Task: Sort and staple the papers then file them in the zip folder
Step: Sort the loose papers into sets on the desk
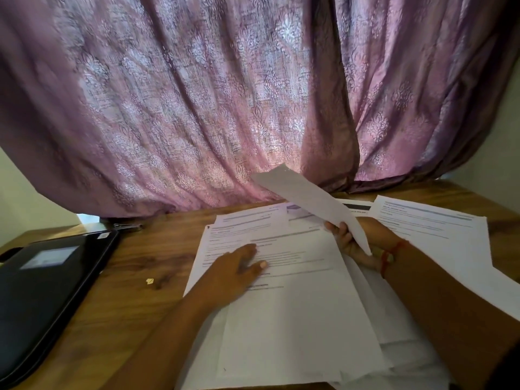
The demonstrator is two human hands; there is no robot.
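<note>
Your left hand [239, 263] lies flat, fingers straight, on the papers [281, 305] at centre; your right hand [351, 243] pinches a raised sheet [309, 201]

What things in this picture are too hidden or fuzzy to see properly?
All in the head view:
- Words on the spread papers: too blurred to read.
- Printed side of the lifted sheet that the right hand holds: turned away.
- Zip folder: cut off by the left edge; its label is blurred.
- Small metal thing beside the curtain: too small to name.
- Papers under the left hand: covered by it.
</note>
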